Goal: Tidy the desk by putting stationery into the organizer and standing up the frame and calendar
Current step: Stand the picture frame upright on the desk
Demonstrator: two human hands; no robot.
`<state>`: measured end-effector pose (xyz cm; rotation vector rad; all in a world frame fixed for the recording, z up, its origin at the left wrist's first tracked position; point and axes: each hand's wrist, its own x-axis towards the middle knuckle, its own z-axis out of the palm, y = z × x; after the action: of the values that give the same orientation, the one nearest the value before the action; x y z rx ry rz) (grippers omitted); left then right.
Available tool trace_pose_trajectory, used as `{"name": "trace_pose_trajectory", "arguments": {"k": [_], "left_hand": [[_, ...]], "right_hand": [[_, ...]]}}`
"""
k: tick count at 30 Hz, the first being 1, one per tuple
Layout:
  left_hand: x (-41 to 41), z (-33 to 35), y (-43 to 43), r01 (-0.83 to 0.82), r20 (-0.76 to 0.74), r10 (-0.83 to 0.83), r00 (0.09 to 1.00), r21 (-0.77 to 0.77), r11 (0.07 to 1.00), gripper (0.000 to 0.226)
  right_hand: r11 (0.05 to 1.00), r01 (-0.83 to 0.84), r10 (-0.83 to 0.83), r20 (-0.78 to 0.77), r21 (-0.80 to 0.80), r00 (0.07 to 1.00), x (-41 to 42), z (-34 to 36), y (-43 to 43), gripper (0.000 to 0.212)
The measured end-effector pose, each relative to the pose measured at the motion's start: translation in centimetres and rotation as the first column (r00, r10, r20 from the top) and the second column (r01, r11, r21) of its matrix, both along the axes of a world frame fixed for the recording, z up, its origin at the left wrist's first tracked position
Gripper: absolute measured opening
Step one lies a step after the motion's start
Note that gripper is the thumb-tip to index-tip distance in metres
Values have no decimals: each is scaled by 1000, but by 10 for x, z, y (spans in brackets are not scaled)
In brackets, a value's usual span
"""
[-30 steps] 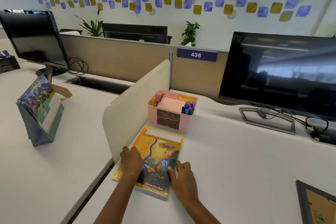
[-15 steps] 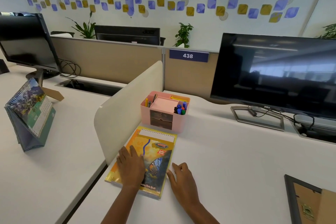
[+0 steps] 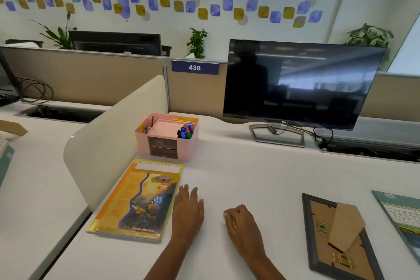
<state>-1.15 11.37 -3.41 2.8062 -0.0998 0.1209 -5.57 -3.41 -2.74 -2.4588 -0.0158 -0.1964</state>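
Bright even office light; soft motion blur; wide-angle bowing at edges.

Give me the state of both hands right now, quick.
Left hand: open, fingers straight, flat on the white desk, holding nothing.
Right hand: open, fingers loosely curled, nothing visible in it.

**deskwatcher:** We've got the organizer [image 3: 167, 143] down as pale pink, with blue, green and red markers [image 3: 185, 132] in it. Agreed?

**pinboard_two:** Yep. We'd call the notebook [image 3: 136, 200] cover orange-yellow, with a wavy blue stripe and a butterfly picture. The frame [image 3: 317, 250] has a dark grey rim and a brown card back. The calendar [image 3: 404, 218] is teal.

**deskwatcher:** For the wall decals [image 3: 159, 5], we see blue and mustard squares in a wavy row. White desk [image 3: 250, 177], black monitor [image 3: 295, 84].
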Motion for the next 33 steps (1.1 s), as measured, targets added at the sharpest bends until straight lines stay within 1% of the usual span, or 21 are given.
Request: {"name": "trace_pose_trajectory", "arguments": {"k": [1, 3, 5, 7, 8, 9, 10, 11, 12, 13, 14, 15, 16, 17, 20, 22, 23, 26, 29, 31, 33], "left_hand": [[-4, 2, -11, 26, 20, -26, 999, 22, 999, 30], [-13, 7, -34, 48, 84, -46, 995, -33, 998, 33], [-19, 8, -59, 101, 37, -100, 994, -25, 995, 42], [-23, 4, -81, 144, 6, -144, 990, -81, 986, 48], [-26, 3, -90, 173, 19, -172, 985, -109, 979, 51], [-29, 2, -102, 186, 6, -187, 982, -159, 970, 55], [-32, 3, -114, 209, 10, -211, 977, -178, 962, 58], [-34, 6, -126, 245, -29, -258, 966, -228, 942, 59], [-35, 8, -135, 267, -10, -278, 961, -242, 933, 61], [-39, 12, -146, 310, 5, -317, 948, -224, 924, 68], [-42, 11, -158, 344, 16, -348, 937, -204, 917, 80], [-46, 12, -169, 374, -18, -384, 923, -196, 907, 91], [-49, 12, -179, 376, -44, -392, 919, -206, 904, 96], [-53, 13, -188, 361, -39, -377, 925, -217, 907, 96], [-64, 19, -210, 300, -25, -316, 948, -248, 921, 76], [-65, 20, -218, 275, -59, -296, 953, -234, 933, 51], [-66, 20, -221, 266, -77, -289, 954, -221, 938, 42], [-68, 23, -229, 225, -170, -269, 948, -238, 945, 34], [-64, 24, -237, 123, -303, -215, 929, -296, 947, 21], [-58, 27, -239, 61, -378, -198, 904, -344, 937, 14], [-51, 27, -240, 0, -417, -190, 889, -415, 910, 16]], "right_hand": [[999, 31, -31, 10, 9, 999, -3, 1, -12, 24], [995, 98, -99, 29, 28, 995, -10, 3, -38, 22], [987, 157, -159, 59, 44, 985, -19, 5, -64, 20], [974, 222, -224, 100, 34, 969, -27, 6, -92, 18], [967, 253, -254, 125, 26, 959, -31, 6, -106, 16], [958, 285, -285, 146, 21, 947, -35, 7, -120, 15], [947, 322, -321, 159, 17, 934, -38, 8, -134, 14], [931, 364, -361, 162, 12, 918, -42, 10, -147, 13], [914, 406, -402, 163, 7, 901, -46, 12, -159, 14], [896, 444, -438, 166, 5, 883, -50, 14, -171, 14], [878, 478, -472, 171, 4, 865, -54, 16, -181, 14], [858, 514, -506, 176, 3, 844, -58, 17, -190, 14], [836, 549, -541, 171, 1, 824, -62, 18, -198, 16], [813, 582, -576, 149, 4, 804, -65, 18, -206, 19], [755, 656, -656, 4, 30, 755, -72, 16, -223, 31], [737, 672, -660, -129, 81, 740, -73, 13, -230, 40], [736, 668, -645, -191, 105, 740, -72, 11, -232, 41], [748, 657, -613, -279, 97, 739, -68, 6, -235, 38], [750, 658, -599, -355, 64, 718, -61, 8, -236, 37], [742, 660, -571, -408, 114, 712, -56, 8, -240, 37], [722, 660, -536, -434, 208, 724, -53, 11, -242, 36]]}}
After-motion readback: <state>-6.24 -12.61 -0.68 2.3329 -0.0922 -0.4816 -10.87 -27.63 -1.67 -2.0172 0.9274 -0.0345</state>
